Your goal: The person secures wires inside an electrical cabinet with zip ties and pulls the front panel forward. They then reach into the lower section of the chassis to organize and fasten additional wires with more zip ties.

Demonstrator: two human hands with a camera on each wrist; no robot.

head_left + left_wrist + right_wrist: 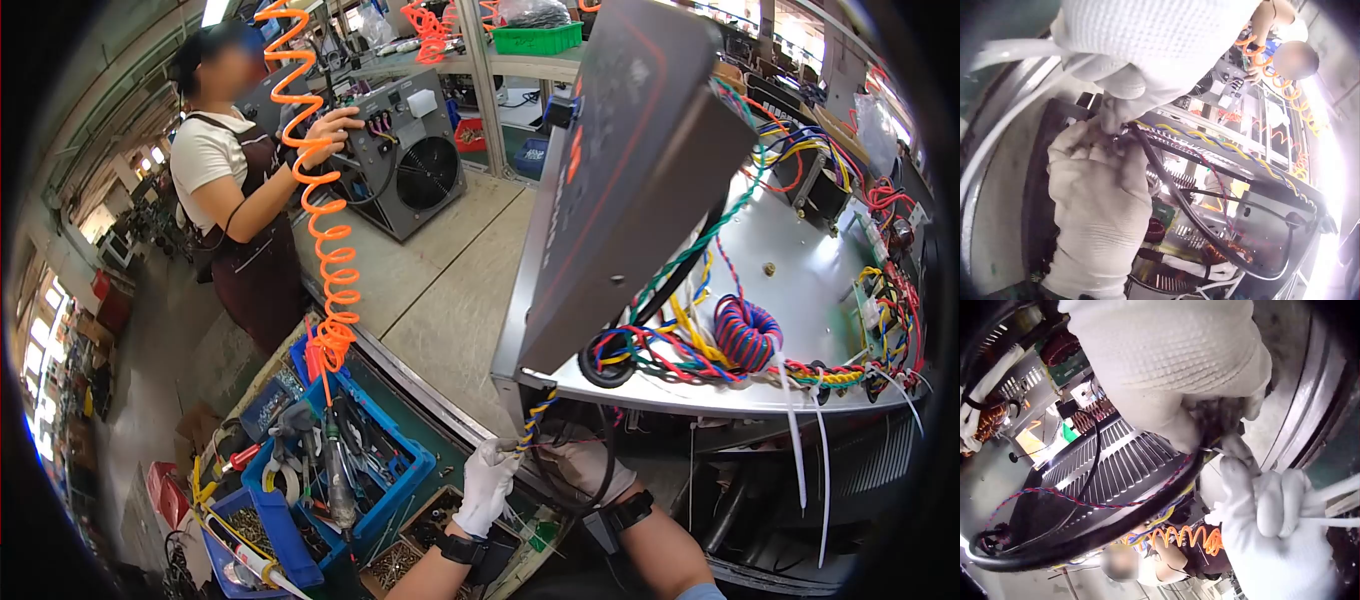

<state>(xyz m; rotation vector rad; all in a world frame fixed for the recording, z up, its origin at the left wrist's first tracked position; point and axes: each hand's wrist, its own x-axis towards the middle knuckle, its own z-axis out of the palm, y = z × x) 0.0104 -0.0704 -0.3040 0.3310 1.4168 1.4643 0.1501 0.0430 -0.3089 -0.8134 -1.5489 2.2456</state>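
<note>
My gloved left hand (487, 487) meets my gloved right hand (585, 465) at the front left corner of a metal equipment chassis (508, 395). White cable ties (1332, 503) stick out from the curled fingers of the left hand, whose thumb and fingertip pinch at the wires. The right hand grips the bundle where a thick black cable (1094, 540) and a yellow-and-blue twisted pair (1210, 139) come together. A thinner red-and-blue twisted pair (1072, 499) runs into the same spot. Fingers partly hide the gathered wire ends.
A dark front panel (630, 180) tilts up over the chassis, with bundled wires (690, 345) behind it. Long cable ties (795, 440) hang from its edge. At left stand a blue tool bin (425, 465) and an orange coiled hose (335, 250). Another person (235, 180) works beyond.
</note>
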